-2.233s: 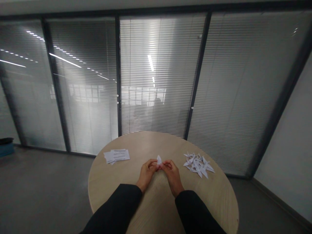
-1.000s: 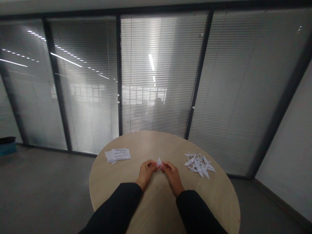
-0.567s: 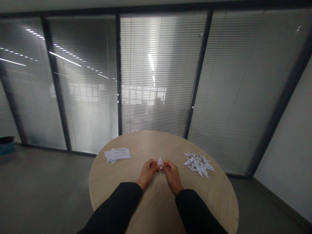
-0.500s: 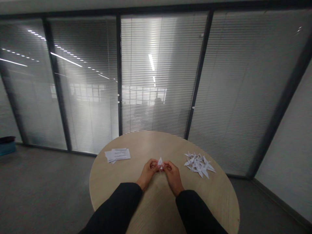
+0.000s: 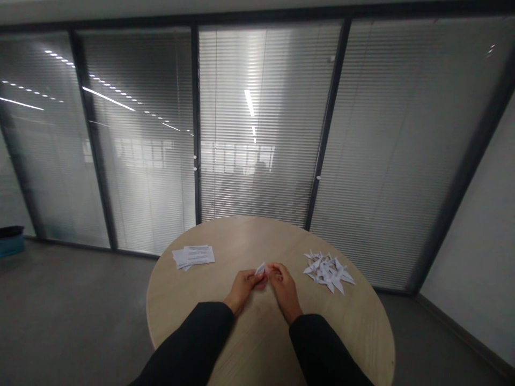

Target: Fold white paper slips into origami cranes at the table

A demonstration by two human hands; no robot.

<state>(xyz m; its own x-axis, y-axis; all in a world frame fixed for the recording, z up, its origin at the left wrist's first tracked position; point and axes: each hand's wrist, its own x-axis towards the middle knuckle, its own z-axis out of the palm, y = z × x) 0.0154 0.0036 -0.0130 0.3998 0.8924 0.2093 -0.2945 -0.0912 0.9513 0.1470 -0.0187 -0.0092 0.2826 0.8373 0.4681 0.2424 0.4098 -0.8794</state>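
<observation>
Between my hands, above the middle of the round table, is a small piece of folded white paper (image 5: 260,268). My left hand (image 5: 243,284) pinches it from the left, thumb on top. From the right, my right hand (image 5: 283,284) closes its fingertips at the paper's edge, partly covering it. To the right lies a pile of folded white paper cranes (image 5: 329,272) with pointed tips. On the left rest several flat printed paper sheets (image 5: 195,255), overlapping one another.
The round light-wood table (image 5: 249,230) stands before a glass partition with blinds (image 5: 257,193) and dark frames. A blue bin (image 5: 11,242) with a dark rim sits on the grey floor at far left.
The folded paper has turned from pointing upright to leaning right, and it sits slightly further left. My fingers have shifted around it; the crane pile and sheets stay put.
</observation>
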